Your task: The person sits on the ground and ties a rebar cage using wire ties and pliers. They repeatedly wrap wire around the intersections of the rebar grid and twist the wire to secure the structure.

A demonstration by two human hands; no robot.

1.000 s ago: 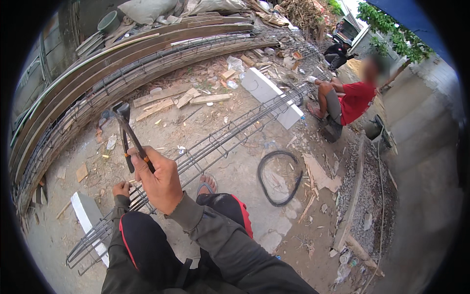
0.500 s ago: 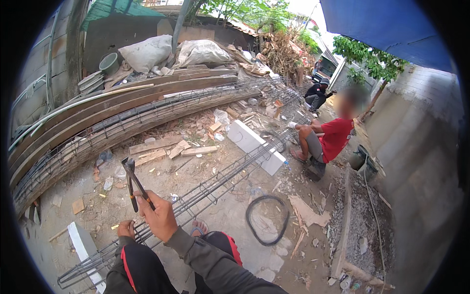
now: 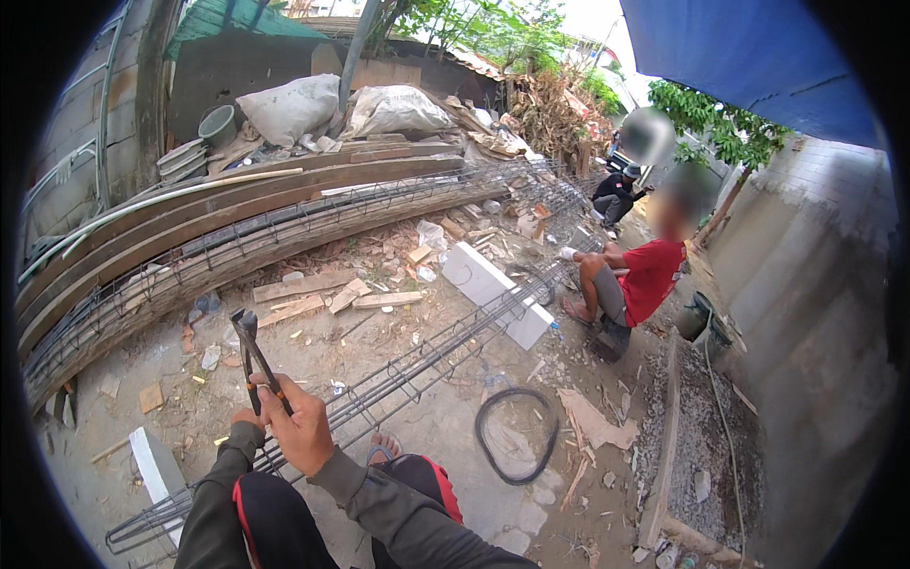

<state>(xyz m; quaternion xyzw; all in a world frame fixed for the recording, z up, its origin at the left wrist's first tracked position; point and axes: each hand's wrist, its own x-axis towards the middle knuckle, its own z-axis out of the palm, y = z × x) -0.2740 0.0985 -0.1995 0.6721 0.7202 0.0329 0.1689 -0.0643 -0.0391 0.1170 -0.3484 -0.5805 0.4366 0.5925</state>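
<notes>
My right hand (image 3: 303, 434) is closed around the orange-and-black handles of a pair of end-cutting pincers (image 3: 248, 334), jaws pointing up. Just behind it, my left hand (image 3: 247, 418) is raised close to the lower handle; its fingers are mostly hidden, so I cannot tell whether it grips anything. Under both hands runs a long rebar cage (image 3: 417, 358), its thin bars bound by wire stirrups. One pale block (image 3: 156, 469) supports the cage at the near left, and a longer pale block (image 3: 488, 284) lies beneath it farther along.
A person in a red shirt (image 3: 654, 280) crouches by the cage's far end, another (image 3: 618, 197) behind. A black wire coil (image 3: 517, 434) lies on the ground. Long timbers (image 3: 237, 204) and further rebar line the left; scrap wood (image 3: 303, 284) litters the dirt.
My left hand has risen from the rebar cage to beside the pincers. The right hand has shifted slightly, and the pincers' handles now appear closer together.
</notes>
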